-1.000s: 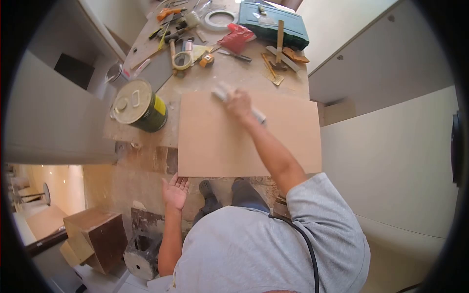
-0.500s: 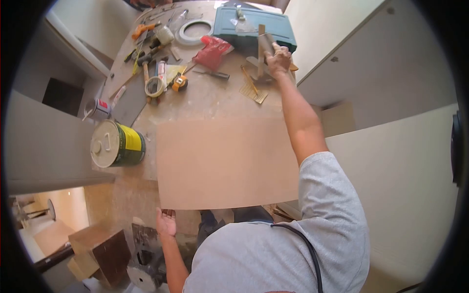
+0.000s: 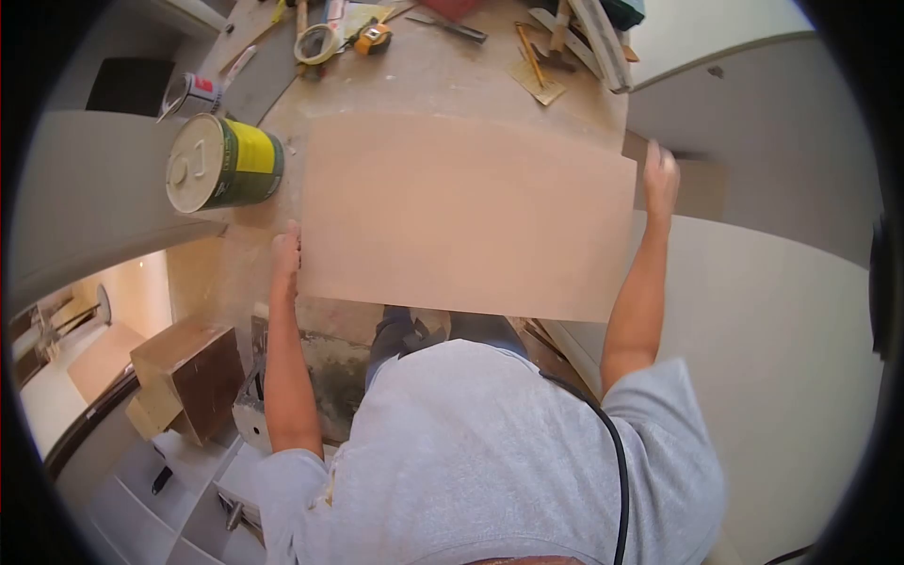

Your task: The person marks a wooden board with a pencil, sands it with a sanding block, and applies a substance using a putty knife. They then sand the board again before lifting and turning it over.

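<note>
A flat, pale brown rectangular board [image 3: 461, 217] lies across the near part of the worktable, its front edge facing my body. At the board's left edge is my left hand [image 3: 286, 252], fingers closed against that edge near the front corner. My right hand [image 3: 662, 181] is raised just outside the right edge, a small gap from the board. It is slightly blurred, its fingers look partly spread, and nothing shows in it.
A round can with a yellow label [image 3: 226, 162] stands left of the board, with a smaller tin [image 3: 191, 94] behind. Beyond lie a tape roll [image 3: 316, 43], tape measure [image 3: 373, 38], pencil [image 3: 529, 55], hammer [image 3: 554, 58] and pale strip [image 3: 603, 42]. Cabinet panels [image 3: 763, 122] flank the right.
My right hand has left the strip by the teal box and come back to the board's right side. My left hand has moved from below the front edge to the left edge.
</note>
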`<state>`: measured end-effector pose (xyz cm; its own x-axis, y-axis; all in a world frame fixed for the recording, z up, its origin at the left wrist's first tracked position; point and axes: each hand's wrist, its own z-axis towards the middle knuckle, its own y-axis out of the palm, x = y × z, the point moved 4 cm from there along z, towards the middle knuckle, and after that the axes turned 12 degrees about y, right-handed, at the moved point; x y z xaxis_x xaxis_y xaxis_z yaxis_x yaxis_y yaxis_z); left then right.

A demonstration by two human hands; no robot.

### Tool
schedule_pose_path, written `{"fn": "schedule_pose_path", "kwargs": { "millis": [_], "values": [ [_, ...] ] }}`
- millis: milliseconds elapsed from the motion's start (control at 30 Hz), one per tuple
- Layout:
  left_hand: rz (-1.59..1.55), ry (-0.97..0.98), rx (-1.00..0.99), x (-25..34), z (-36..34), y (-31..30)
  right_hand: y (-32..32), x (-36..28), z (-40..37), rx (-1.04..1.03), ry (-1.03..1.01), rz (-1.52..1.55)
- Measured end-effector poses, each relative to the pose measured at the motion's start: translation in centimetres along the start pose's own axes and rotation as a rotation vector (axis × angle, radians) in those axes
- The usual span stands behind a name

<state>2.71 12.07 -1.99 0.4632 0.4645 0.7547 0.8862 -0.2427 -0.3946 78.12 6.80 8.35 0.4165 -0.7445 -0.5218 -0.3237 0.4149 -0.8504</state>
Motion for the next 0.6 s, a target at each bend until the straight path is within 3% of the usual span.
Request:
{"fn": "schedule_pose_path", "kwargs": {
  "millis": [33,67,100,133,200,300,367,433,467,500,533,600],
  "values": [
    [0.037,-0.156,0.023,-0.5,0.1,0.1,0.0,5.2,-1.8,-0.046,0.199,-0.109],
    [0.035,-0.151,0.01,-1.0,0.3,0.9,1.7,10.5,-3.8,-0.133,0.263,0.084],
    [-0.194,-0.074,0.048,-1.6,0.5,1.9,2.9,13.9,-5.0,-0.22,0.324,0.28],
    [-0.423,0.004,0.089,-0.9,0.3,2.7,2.7,13.8,-5.2,-0.212,0.324,0.28],
    [-0.38,-0.016,0.123,1.8,-1.5,4.5,4.6,13.9,-6.9,-0.448,0.632,0.727],
    [-0.388,0.056,0.172,1.6,-2.5,4.9,3.1,10.4,-9.3,-0.311,0.631,0.653],
    [-0.457,0.149,0.184,2.3,-2.5,4.4,2.0,12.1,-7.7,-0.227,0.647,0.681],
    [-0.673,0.095,0.153,4.3,-6.0,3.6,-0.4,13.8,-8.6,-0.155,0.684,0.679],
    [-0.682,0.11,0.147,6.1,-6.9,3.6,-3.1,12.3,-8.6,-0.157,0.611,0.879],
    [-0.68,0.286,0.248,8.9,-7.5,3.2,-6.3,10.3,-8.8,-0.153,0.525,1.081],
    [-0.679,0.457,0.35,11.7,-8.2,2.2,-9.3,8.1,-9.4,-0.136,0.507,1.093],
    [-0.913,0.512,0.043,17.6,-8.3,0.6,-15.1,2.9,-10.4,-0.046,0.334,1.393]
  ]
}}
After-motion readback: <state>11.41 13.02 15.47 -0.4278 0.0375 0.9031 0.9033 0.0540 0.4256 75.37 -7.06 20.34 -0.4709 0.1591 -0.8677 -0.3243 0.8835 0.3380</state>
